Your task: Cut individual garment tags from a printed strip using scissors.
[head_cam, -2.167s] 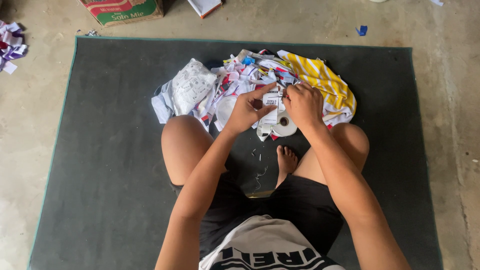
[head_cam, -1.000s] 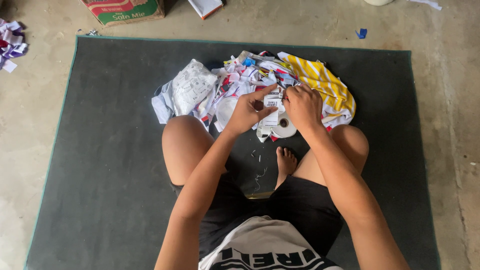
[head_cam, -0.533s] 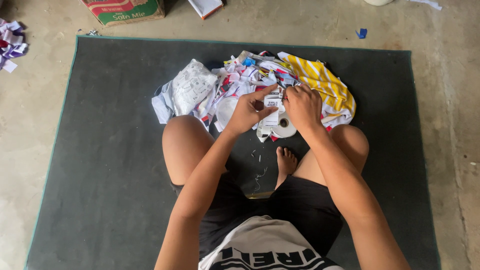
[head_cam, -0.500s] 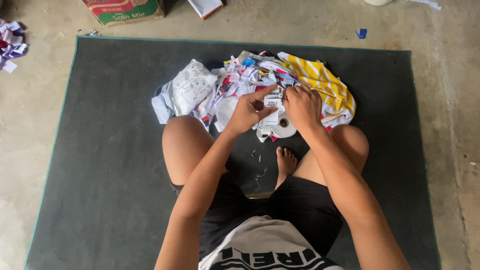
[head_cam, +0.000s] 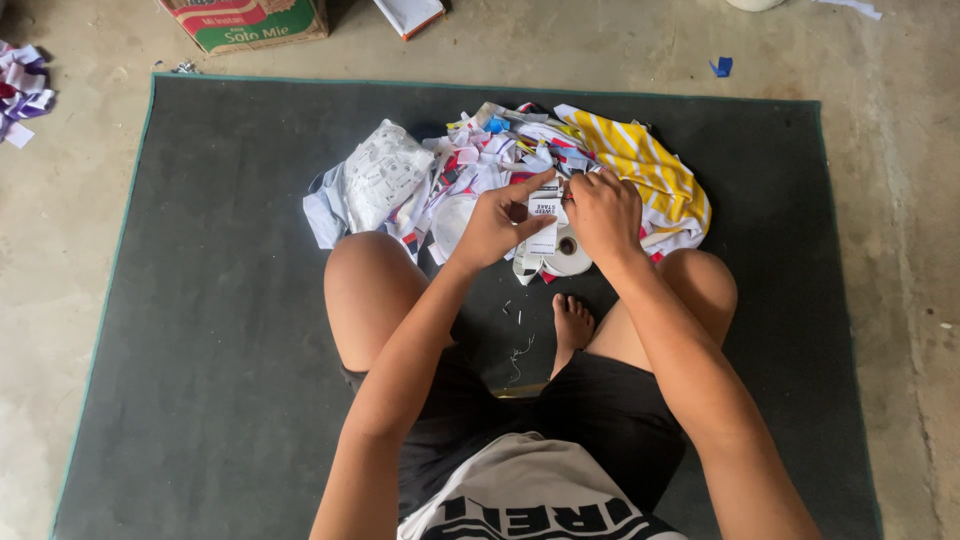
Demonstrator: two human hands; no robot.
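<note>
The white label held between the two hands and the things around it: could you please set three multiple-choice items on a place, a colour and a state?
1. Where is the white tape roll?
A. below the hands
B. on the cardboard box
C. off the mat

2. What colour are the stripes on the folded cloth?
A. green
B. yellow
C. black

3. How is the white label held?
A. lying loose
B. left hand only
C. both hands

Answers: 1 A, it lies just under the right hand; 2 B, yellow and white; 3 C, the left hand and the right hand pinch it.
</note>
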